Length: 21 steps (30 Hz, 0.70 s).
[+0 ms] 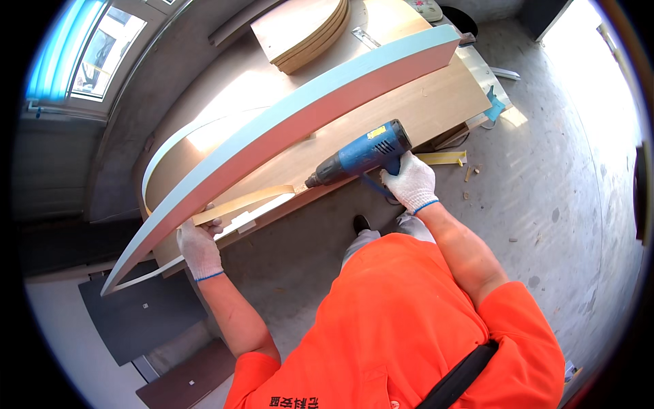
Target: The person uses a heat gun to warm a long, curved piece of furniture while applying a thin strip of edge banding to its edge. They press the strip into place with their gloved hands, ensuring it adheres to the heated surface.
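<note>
My right hand [411, 183], in a white knit glove, is closed around the handle of a blue heat gun [361, 153]. The gun's dark nozzle points left, close to the bent end of a tan edge-banding strip [245, 200]. My left hand [200, 249], gloved too, pinches this strip with bare-looking fingertips. From there the strip's pale side runs down left and also back toward the nozzle. Behind both hands a long curved panel [306, 121] stands on edge, with a light blue upper edge and a reddish face; it partly hides the strip's far loop [155, 162].
The panel stands on a wooden worktable [449, 102]. A stack of curved boards [303, 34] lies at the back. A yellow strip [443, 158] sticks out near the table's right end, above scraps on the concrete floor. Dark panels [146, 317] are at the lower left.
</note>
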### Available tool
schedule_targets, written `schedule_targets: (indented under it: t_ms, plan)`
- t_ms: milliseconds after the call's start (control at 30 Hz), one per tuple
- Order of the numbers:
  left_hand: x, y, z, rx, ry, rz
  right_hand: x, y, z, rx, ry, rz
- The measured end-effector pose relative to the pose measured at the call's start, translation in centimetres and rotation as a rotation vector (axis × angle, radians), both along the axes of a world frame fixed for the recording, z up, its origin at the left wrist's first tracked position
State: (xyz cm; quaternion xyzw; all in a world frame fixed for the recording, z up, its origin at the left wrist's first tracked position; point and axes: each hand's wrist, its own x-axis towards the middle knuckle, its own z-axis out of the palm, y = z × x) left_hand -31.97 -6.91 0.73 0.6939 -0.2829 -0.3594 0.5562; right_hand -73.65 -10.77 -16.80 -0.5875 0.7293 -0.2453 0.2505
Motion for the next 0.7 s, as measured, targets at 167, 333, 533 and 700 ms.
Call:
schedule_targets:
  t_ms: [167,333,533,700]
  plan:
    - [0.2,0.2,0.0,0.005,-0.008,-0.003,-0.1,0.3,-0.3,0.030,-0.012,-0.015]
    - [0.0,0.0,0.0,-0.007,-0.012,-0.010,0.1,0.1,0.5,0.057,-0.064,0.012]
    - [-0.5,0.2,0.0,-0.014,-0.005,0.000,0.9,0.3,2.3,-0.038,-0.150,0.037]
    - [-0.3,0.5,-0.4,-0.027,-0.004,-0.011,1.1,0.1,3.6,-0.002,-0.216,0.043]
